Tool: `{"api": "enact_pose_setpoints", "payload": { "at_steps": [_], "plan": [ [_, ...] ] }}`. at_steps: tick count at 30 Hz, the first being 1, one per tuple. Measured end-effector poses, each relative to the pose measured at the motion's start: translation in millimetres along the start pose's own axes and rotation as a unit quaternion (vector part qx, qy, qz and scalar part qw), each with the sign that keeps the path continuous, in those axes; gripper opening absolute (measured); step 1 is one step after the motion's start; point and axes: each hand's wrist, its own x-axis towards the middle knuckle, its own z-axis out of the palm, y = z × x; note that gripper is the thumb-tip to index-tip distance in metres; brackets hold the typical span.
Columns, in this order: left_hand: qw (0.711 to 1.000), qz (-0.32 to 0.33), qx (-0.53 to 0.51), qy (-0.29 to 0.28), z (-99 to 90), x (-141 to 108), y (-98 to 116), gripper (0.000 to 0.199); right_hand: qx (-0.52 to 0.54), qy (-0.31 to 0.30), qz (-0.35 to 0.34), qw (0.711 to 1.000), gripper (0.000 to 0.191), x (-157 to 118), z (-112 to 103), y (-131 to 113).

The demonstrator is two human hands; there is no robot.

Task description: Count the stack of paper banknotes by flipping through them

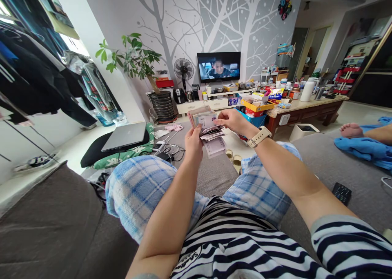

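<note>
A stack of banknotes (213, 133) is in front of me above the sofa, its notes fanned and bent, some hanging downward. My left hand (193, 139) grips the stack from the left, thumb on top. On the other side my right hand (231, 120), with a beige watch (259, 137) on the wrist, pinches the upper right edge of the banknotes between thumb and fingers. Pinkish and pale purple notes show at the top and bottom. How many notes each hand holds is hidden.
A grey laptop (125, 136) lies on a cushion at left, beside white cables (176, 148). Ahead right stands a cluttered coffee table (303, 104). A remote control (342, 193) lies on the grey sofa (321, 164). Another person's foot (351, 131) rests at far right.
</note>
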Motion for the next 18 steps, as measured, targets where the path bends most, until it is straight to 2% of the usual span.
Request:
{"api": "enact_pose_setpoints", "payload": {
  "at_steps": [9,18],
  "plan": [
    [1.000,-0.005,0.009,-0.009,0.0,0.0,-1.0,0.024,-0.015,0.027,-0.031,0.999,0.030,-0.5,2.9,0.9],
    [1.000,-0.010,0.008,0.008,-2.1,2.5,-2.9,0.025,0.004,0.038,-0.035,0.999,0.026,1.0,4.9,4.2]
  ]
}}
